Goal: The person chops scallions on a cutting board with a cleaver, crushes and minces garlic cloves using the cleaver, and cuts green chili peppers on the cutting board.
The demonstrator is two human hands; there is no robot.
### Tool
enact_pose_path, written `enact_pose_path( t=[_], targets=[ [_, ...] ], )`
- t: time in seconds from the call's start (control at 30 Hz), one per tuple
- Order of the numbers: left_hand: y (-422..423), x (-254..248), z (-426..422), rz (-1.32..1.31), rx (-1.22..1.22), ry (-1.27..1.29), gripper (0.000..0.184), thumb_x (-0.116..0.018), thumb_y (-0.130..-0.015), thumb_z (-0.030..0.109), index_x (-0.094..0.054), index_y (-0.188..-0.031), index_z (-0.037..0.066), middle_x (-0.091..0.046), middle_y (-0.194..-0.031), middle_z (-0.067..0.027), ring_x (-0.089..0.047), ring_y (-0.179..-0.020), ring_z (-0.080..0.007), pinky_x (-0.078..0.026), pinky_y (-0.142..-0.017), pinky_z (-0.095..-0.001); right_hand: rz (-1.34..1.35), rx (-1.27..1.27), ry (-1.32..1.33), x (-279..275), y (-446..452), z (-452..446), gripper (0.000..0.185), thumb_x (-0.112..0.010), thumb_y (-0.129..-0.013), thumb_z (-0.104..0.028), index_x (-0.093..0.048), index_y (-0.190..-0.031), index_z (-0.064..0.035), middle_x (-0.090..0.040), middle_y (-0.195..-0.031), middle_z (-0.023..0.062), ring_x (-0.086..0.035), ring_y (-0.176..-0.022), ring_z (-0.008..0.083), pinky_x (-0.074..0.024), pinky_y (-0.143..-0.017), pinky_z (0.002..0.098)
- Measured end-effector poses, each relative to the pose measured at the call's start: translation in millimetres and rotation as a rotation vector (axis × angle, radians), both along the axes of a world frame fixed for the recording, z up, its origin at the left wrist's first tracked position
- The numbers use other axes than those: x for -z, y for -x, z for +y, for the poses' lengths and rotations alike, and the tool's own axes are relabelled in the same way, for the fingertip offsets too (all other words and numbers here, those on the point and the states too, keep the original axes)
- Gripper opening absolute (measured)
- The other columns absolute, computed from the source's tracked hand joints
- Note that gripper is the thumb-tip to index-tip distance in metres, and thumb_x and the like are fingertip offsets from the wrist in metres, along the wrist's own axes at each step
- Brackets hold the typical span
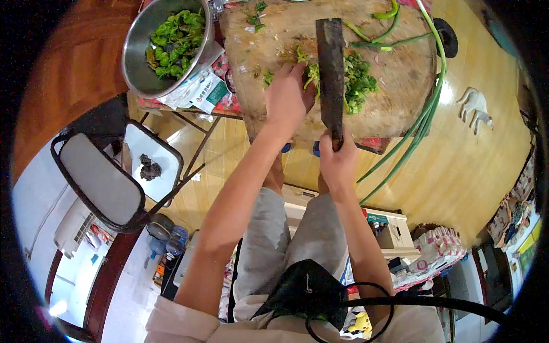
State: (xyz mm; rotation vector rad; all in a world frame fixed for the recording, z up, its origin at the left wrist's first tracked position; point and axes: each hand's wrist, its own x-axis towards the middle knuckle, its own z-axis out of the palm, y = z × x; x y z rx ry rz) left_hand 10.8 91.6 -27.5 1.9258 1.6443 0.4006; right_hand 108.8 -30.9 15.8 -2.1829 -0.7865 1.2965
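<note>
My right hand (338, 157) grips the handle of a dark, broad cleaver (330, 71), whose blade stands over a thick round wooden chopping board (251, 54). Curled fingers of my left hand (289, 94) rest on green vegetable pieces (311, 74) just left of the blade; their exact kind is partly hidden. Chopped greens (358, 84) are heaped along the blade's right side. Toward the board's back right lie long green peppers (386, 11). Long green onion stalks (436, 94) hang over the right edge and down toward the floor.
At the back left, a metal bowl (132, 60) holds leafy greens (176, 43). A white-and-green packet (209, 91) lies beside it. A folding chair (103, 177) stands left, a white cabinet (400, 234) below right. A white cat (474, 108) lies on the floor at right.
</note>
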Motion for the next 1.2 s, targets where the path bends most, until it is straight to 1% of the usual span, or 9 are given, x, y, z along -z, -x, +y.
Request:
enact_pose_path(
  t=[0.1,0.27,0.37,0.43,0.57,0.63,0.73,0.9,1.2],
  targets=[
    [-14.1,9.7,-4.3,-0.01,-0.057,0.051,0.03,-0.069,-0.078,0.015,-0.06,-0.104,0.002,-0.062,-0.098,-0.017,-0.062,-0.09,-0.0365,-0.052,-0.072,-0.0461,0.086,0.111,-0.007,-6.9,-9.8,-9.2,0.028,-0.061,-0.087,-0.017,-0.059,-0.107,0.0023,-0.061,-0.074,0.014,-0.059,-0.064,0.0221,-0.0483,-0.063,0.0356],
    [-24.8,9.0,-18.5,-0.029,-0.143,0.078,0.044,-0.073,-0.077,0.017,-0.059,-0.116,0.003,-0.066,-0.096,-0.0178,-0.065,-0.089,-0.0376,-0.052,-0.075,-0.0446,-0.019,0.076,-0.016,-10.0,-14.8,-18.8,0.025,-0.061,-0.086,-0.014,-0.06,-0.105,0.002,-0.059,-0.068,0.0105,-0.054,-0.058,0.0174,-0.0459,-0.057,0.0346],
    [-22.5,4.3,-26.7,0.036,-0.088,-0.197,0.029,-0.066,-0.078,0.012,-0.057,-0.104,0.001,-0.063,-0.096,-0.0188,-0.062,-0.088,-0.036,-0.05,-0.072,-0.0468,-0.053,0.068,-0.013,-9.9,-11.7,-22.3,0.024,-0.062,-0.086,-0.014,-0.061,-0.105,0.001,-0.057,-0.064,0.0084,-0.053,-0.056,0.0154,-0.0456,-0.054,0.0333],
    [-16.9,-1.9,-31.8,-0.047,-0.14,0.121,0.029,-0.067,-0.078,0.012,-0.056,-0.102,0.001,-0.064,-0.091,-0.0179,-0.063,-0.083,-0.0345,-0.05,-0.07,-0.0454,-0.055,0.076,-0.063,-10.5,-9.2,-25.4,0.025,-0.062,-0.085,-0.014,-0.062,-0.105,0.0004,-0.056,-0.062,0.0075,-0.053,-0.055,0.0143,-0.0456,-0.054,0.0324],
    [0.5,-26.7,-39.3,-0.113,-0.37,0.317,0.035,-0.072,-0.075,0.009,-0.055,-0.105,-0.001,-0.066,-0.089,-0.0155,-0.066,-0.082,-0.0319,-0.052,-0.069,-0.0417,-0.091,-0.063,0.013,-4.1,-5.5,-32.7,0.031,-0.064,-0.084,-0.018,-0.061,-0.111,-0.0012,-0.061,-0.066,0.0129,-0.061,-0.058,0.0237,-0.0486,-0.057,0.0367],
    [24.9,-13.3,-49.2,-0.156,-0.518,0.232,0.037,-0.072,-0.076,0.006,-0.05,-0.105,0.0,-0.063,-0.09,-0.0146,-0.064,-0.08,-0.0263,-0.051,-0.071,-0.0373,-0.099,-0.141,0.033,-1.6,-1.2,-32.3,0.033,-0.064,-0.084,-0.019,-0.061,-0.113,-0.0017,-0.063,-0.068,0.0152,-0.063,-0.059,0.0278,-0.0493,-0.057,0.0387],
    [60.0,7.4,-50.0,-0.257,-0.715,-0.011,0.033,-0.069,-0.08,0.011,-0.049,-0.104,0.001,-0.061,-0.085,-0.0154,-0.062,-0.074,-0.0298,-0.048,-0.07,-0.0398,-0.025,-0.255,0.117,-13.9,17.5,-10.9,0.035,-0.062,-0.086,-0.022,-0.06,-0.117,-0.0048,-0.063,-0.066,0.0184,-0.064,-0.061,0.0362,-0.0514,-0.059,0.0437],
    [80.7,21.6,-40.1,-0.132,-0.506,-0.131,0.034,-0.067,-0.08,0.006,-0.047,-0.106,0.0,-0.059,-0.088,-0.0172,-0.059,-0.079,-0.0351,-0.047,-0.075,-0.0407,-0.029,-0.319,0.011,6.5,56.8,-5.8,0.037,-0.062,-0.087,-0.024,-0.06,-0.119,-0.0051,-0.065,-0.069,0.021,-0.065,-0.061,0.0373,-0.0519,-0.058,0.046],
    [29.1,7.3,-5.0,-0.363,-0.398,0.331,0.032,-0.062,-0.088,0.009,-0.046,-0.113,-0.003,-0.06,-0.104,-0.0218,-0.06,-0.095,-0.0332,-0.045,-0.085,-0.0411,0.011,-0.029,-0.035,10.8,44.6,-12.9,0.027,-0.063,-0.085,-0.015,-0.061,-0.106,0.0018,-0.065,-0.074,0.0203,-0.065,-0.063,0.0335,-0.0509,-0.061,0.0411]
  ],
)
